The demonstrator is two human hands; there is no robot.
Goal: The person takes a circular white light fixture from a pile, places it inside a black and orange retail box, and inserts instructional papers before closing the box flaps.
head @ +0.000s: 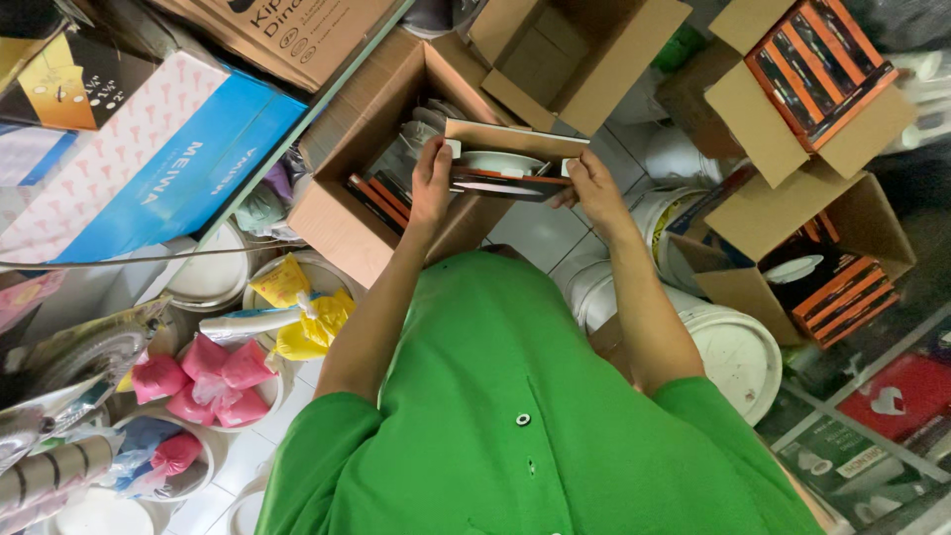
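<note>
Both hands hold a flat black-and-orange packaged box with a white round item showing through its front, level above an open cardboard carton. My left hand grips the box's left end. My right hand grips its right end. Inside the carton under the box lie more flat orange-and-black boxes, stacked on edge. My green shirt fills the lower middle of the view.
Two open cartons at the right hold several similar orange-and-black boxes. White buckets stand below my right arm. Pink and yellow powder bags sit in tubs at lower left. A blue-and-pink box lies upper left.
</note>
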